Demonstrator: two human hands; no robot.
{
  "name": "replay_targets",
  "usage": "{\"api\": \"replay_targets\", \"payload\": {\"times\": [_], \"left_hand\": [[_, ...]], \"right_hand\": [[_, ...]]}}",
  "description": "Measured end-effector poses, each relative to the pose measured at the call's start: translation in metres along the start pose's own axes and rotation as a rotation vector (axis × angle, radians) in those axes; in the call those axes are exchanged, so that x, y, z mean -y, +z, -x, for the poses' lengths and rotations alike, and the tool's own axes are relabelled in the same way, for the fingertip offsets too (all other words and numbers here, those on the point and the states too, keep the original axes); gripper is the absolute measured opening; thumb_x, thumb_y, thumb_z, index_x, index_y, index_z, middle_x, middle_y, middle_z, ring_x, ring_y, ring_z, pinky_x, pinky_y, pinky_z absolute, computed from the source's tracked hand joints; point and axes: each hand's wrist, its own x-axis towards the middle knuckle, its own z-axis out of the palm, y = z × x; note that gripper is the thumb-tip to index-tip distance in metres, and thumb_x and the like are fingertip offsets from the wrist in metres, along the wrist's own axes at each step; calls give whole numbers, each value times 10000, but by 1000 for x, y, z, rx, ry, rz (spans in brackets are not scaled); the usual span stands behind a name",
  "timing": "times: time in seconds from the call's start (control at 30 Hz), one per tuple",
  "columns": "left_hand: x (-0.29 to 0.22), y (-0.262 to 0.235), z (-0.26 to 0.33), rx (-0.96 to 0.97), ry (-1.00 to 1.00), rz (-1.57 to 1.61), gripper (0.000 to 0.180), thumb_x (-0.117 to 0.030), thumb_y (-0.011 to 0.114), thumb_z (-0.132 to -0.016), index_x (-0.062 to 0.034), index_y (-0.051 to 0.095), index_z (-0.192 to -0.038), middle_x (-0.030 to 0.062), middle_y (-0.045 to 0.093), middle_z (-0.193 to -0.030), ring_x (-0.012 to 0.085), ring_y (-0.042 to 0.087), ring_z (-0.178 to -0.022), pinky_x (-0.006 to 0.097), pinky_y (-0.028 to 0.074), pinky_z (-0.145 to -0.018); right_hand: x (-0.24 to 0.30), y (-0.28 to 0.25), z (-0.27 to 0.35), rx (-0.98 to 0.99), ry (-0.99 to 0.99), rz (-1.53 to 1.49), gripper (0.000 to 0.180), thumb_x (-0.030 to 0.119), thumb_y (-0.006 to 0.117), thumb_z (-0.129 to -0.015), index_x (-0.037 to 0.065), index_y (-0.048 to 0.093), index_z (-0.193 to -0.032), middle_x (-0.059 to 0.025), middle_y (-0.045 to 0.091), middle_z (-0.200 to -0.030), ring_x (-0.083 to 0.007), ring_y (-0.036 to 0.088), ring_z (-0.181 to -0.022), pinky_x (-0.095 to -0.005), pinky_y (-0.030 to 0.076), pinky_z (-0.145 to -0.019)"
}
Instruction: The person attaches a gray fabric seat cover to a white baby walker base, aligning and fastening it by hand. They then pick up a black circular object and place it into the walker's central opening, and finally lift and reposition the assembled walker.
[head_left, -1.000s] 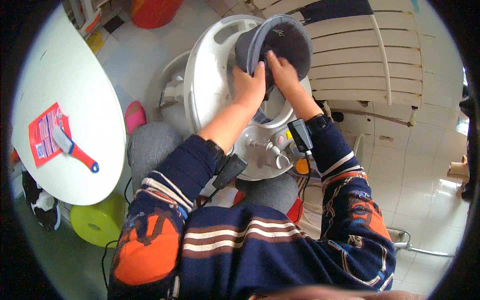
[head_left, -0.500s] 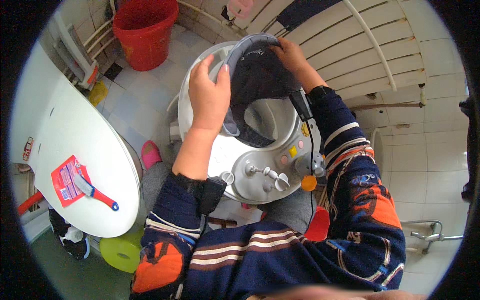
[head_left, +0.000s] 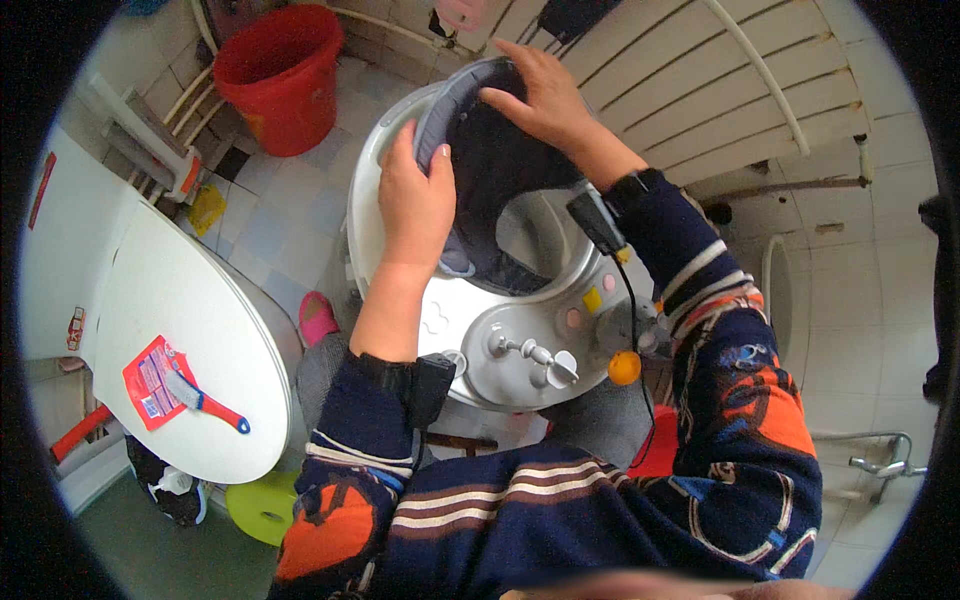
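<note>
Hands spread a dark garment (head_left: pixel 500 170) over the washer tub (head_left: pixel 540 250) — left hand (head_left: pixel 415 195) and right hand (head_left: pixel 540 95) gripping its edge; pushing it down likely comes next.

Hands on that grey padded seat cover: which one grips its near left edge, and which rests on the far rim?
The left hand grips the near left edge of the grey padded seat cover, fingers curled over it. The right hand lies on its far rim.

A red bucket (head_left: pixel 282 72) stands beyond the white lid (head_left: pixel 190 350).
</note>
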Motion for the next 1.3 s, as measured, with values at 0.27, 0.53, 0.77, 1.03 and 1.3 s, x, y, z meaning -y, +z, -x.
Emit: {"api": "replay_targets", "payload": {"times": [0.27, 0.53, 0.77, 1.03, 1.3], "left_hand": [[-5, -16, -9, 89, -30, -57, 451, -282, 647, -923, 64, 592, -1207, 311, 625, -1164, 467, 591, -1098, 488, 467, -954], [-2, -59, -15, 319, -45, -370, 573, -509, 586, -919, 54, 685, -881, 310, 664, -884, 496, 625, -906, 515, 496, -797], [5, -49, -18, 336, -157, -208, 565, -530, 596, -897, 23, 710, -870, 272, 688, -868, 451, 661, -884, 480, 510, -807], [21, -58, -25, 118, -169, -12, 511, -495, 627, -915, -13, 735, -1045, 145, 741, -877, 299, 719, -836, 365, 536, -790], [23, -68, -28, 24, -141, -76, 391, -390, 599, -934, -48, 732, -1066, 182, 730, -1017, 352, 693, -971, 418, 524, -872]], "right_hand": [[3, 27, -19, 175, 105, 226, 491, 577, 621, -879, 91, 653, -944, -139, 665, -842, -371, 657, -812, -468, 529, -716], [64, -32, 3, 246, -190, 48, 357, 391, 701, -883, 61, 651, -1009, -169, 677, -945, -385, 658, -883, -480, 525, -743], [163, -38, 58, 1107, 203, -165, 771, 626, 727, -757, -65, 621, -1083, -269, 693, -940, -445, 676, -910, -477, 543, -819], [123, -48, 58, 1078, 671, -351, 313, 126, 581, -858, -61, 634, -1104, -215, 678, -886, -248, 678, -787, -384, 551, -718], [116, -82, 37, 989, 944, -473, 393, 189, 601, -949, -47, 619, -1263, -112, 675, -1068, -170, 637, -898, -322, 574, -751]]}}
